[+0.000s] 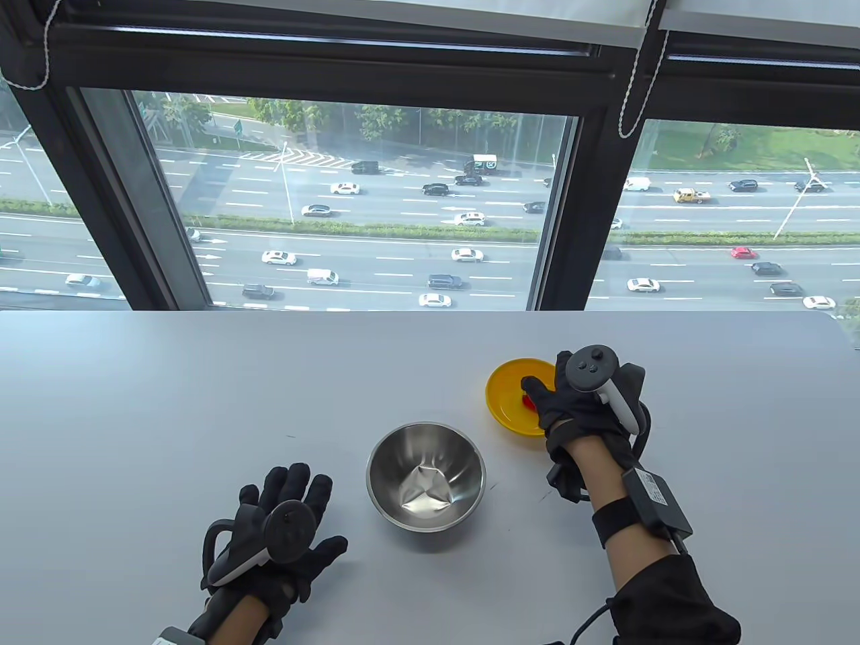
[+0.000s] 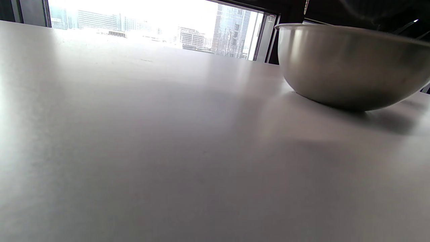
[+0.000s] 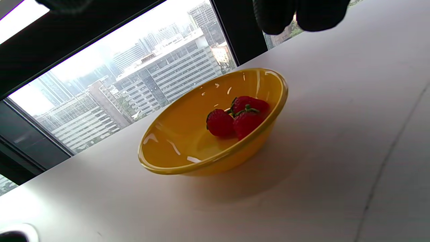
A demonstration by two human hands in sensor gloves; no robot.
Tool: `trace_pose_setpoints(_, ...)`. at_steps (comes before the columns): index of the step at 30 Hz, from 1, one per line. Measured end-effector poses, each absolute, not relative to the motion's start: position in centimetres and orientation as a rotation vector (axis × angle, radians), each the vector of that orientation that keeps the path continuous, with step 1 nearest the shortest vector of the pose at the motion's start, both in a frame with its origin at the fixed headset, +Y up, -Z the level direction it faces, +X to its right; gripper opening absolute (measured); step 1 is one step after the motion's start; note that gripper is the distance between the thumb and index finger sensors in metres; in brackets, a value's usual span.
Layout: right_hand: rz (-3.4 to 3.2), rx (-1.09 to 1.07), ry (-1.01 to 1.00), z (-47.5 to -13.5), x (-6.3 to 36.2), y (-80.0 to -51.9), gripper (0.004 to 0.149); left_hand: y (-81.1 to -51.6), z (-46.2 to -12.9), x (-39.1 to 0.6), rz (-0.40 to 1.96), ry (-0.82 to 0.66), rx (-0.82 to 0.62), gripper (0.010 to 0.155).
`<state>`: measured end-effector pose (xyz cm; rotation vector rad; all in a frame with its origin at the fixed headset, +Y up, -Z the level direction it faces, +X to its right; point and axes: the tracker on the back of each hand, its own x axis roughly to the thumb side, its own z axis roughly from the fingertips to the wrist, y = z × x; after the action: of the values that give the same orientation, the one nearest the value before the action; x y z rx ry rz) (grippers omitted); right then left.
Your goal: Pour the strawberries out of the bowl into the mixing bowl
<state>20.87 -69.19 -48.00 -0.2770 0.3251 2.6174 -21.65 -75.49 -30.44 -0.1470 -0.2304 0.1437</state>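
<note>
A yellow bowl point(image 1: 505, 396) stands on the white table point(image 1: 201, 390) right of centre. It holds three red strawberries point(image 3: 240, 117), partly hidden in the table view under my right hand point(image 1: 561, 396). My right hand hovers over the bowl's right side with its thumb reaching over the rim. In the right wrist view its fingertips point(image 3: 302, 15) hang above and apart from the yellow bowl point(image 3: 188, 144). The steel mixing bowl point(image 1: 425, 476) stands empty near the table's middle. My left hand point(image 1: 295, 487) rests flat on the table left of it, fingers spread, holding nothing.
The mixing bowl's outer wall point(image 2: 349, 64) fills the right of the left wrist view. A large window runs along the table's far edge. A cable and sensor box hang along my right forearm point(image 1: 655, 494).
</note>
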Motion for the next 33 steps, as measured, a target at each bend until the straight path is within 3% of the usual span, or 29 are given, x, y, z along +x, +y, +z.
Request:
trace_pose_setpoints(19, 2.501, -0.619, 0.439, -51.0, 24.9, -75.6, 0.073, -75.3, -30.4, -22.1, 0.145, -0.203, -0.141, 0.09)
trace_pose_setpoints(33, 2.282, -0.672, 0.38, -50.5, 26.2, -76.9, 0.057, -75.4, -30.5, -22.3, 0.141, -0.191, -0.163, 0.091)
